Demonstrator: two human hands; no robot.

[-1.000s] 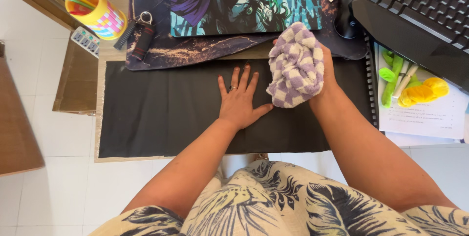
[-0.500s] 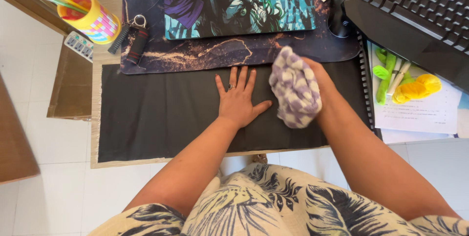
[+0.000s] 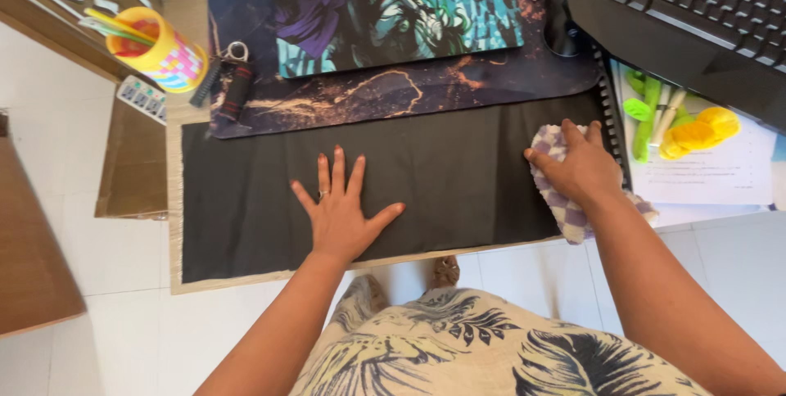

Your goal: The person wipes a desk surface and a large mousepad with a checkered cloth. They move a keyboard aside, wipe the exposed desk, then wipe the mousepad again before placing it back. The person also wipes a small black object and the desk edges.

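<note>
Black mat (image 3: 246, 191): left hand (image 3: 340, 216) slid leftward, flat, empty; right hand (image 3: 583, 168) now presses checkered cloth (image 3: 557, 199) down.

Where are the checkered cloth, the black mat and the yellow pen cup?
checkered cloth (image 3: 547, 173), head view, left edge beside the fingers.
black mat (image 3: 458, 167), head view, bare middle.
yellow pen cup (image 3: 168, 56), head view, outer wall.

A light wooden desk (image 3: 174, 199) stands over a white tiled floor (image 3: 115, 281). A flat black cloth mat (image 3: 254, 175) lies along its front edge. Behind it lies a dark blue desk mat (image 3: 368, 89). A yellow pen cup (image 3: 160, 48) stands at the left. White paper sheets (image 3: 712, 179) lie at the right.
</note>
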